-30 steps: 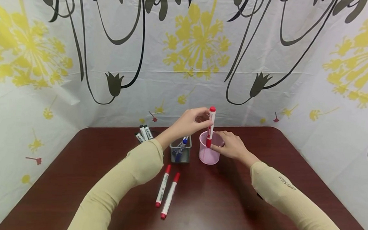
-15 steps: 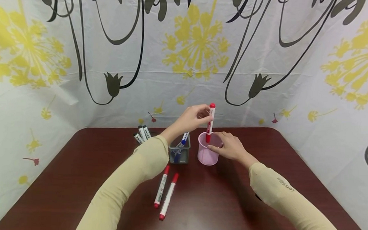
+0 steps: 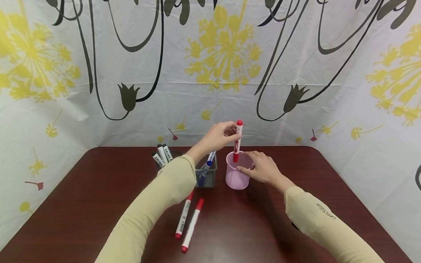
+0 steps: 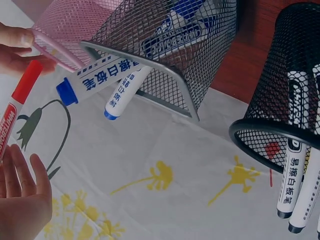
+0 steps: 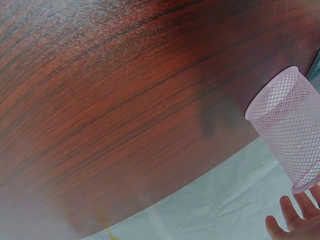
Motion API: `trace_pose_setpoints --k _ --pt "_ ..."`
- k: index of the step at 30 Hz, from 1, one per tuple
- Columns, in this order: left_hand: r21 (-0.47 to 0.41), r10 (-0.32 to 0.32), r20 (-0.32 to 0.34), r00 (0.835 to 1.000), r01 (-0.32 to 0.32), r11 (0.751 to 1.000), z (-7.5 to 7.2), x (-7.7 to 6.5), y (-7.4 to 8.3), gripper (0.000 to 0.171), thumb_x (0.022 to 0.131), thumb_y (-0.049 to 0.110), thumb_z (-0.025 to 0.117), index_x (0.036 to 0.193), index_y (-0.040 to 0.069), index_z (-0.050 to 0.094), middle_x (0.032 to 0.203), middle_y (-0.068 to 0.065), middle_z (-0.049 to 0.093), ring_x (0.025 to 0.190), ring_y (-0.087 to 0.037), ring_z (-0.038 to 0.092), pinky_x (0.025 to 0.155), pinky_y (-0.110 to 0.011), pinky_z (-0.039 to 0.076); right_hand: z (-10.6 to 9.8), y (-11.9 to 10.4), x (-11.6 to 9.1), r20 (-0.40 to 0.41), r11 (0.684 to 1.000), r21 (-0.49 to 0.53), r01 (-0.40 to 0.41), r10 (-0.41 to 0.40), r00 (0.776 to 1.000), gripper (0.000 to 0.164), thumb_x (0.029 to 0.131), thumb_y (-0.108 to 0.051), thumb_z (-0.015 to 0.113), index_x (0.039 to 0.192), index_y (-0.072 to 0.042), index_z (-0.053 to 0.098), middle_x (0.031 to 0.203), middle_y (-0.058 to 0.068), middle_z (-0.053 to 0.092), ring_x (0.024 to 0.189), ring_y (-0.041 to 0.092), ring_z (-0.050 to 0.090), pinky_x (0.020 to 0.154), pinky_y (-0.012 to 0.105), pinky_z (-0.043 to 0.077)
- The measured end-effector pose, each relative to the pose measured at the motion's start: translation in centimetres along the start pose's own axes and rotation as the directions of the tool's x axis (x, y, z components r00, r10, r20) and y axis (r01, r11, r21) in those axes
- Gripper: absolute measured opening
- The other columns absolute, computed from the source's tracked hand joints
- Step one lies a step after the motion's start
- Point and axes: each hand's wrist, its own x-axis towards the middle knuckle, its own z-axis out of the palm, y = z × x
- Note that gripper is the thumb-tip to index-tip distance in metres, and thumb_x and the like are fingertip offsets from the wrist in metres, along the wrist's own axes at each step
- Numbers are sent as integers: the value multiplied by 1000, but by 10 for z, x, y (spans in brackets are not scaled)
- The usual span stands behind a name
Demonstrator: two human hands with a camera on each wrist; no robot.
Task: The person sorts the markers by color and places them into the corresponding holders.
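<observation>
Red marker point(image 3: 237, 144) in left hand point(image 3: 220, 135), right hand point(image 3: 264, 168) touching pink cup point(image 3: 236, 179)

My desk point(image 3: 248, 235), dark and wood-grained, is hemmed in by creased white cloth point(image 3: 190, 107) printed with yellow flowers point(image 3: 229, 50). Markers point(image 3: 192, 225) and mesh cups point(image 3: 236, 179) give it an office-like look, but I can't tell whether I'm in a home or a workplace.

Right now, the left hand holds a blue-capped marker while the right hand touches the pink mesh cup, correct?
Not the cap colour: the head view shows the left hand holding a red-capped marker. The right hand does touch the pink mesh cup.
</observation>
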Motion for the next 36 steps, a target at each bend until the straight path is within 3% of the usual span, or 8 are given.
trace_pose_setpoints --k 10,16,22,36 --pt "51 -48 49 998 46 998 7 3 -8 27 86 21 59 109 8 56 93 -4 63 85 -11 58 74 -24 44 -1 -1 1 -18 1000 -11 11 -12 1000 60 76 -50 60 119 -9 53 109 12 56 96 27 50 75 47 42" --pt "94 -47 68 997 41 995 12 1 -17 24 85 19 60 105 8 55 90 -4 64 85 -11 59 74 -23 44 -2 -2 1 -15 1000 -10 6 -6 1000 60 76 -50 60 119 -8 53 108 12 56 96 27 50 75 47 42" --pt "131 -86 115 990 70 989 19 -4 -28 26 85 22 60 107 10 55 89 -2 65 85 -12 59 74 -25 44 -1 -2 0 -19 1000 -12 8 -9 1000 61 76 -51 60 118 -7 53 108 12 56 96 27 50 74 47 42" --pt "195 -82 150 985 51 980 25 -11 -37 20 85 24 59 99 9 60 87 1 61 81 -10 54 70 -24 42 2 1 -1 -25 1000 -15 9 -10 1000 62 77 -52 59 118 -6 53 108 13 56 96 27 50 75 48 41"
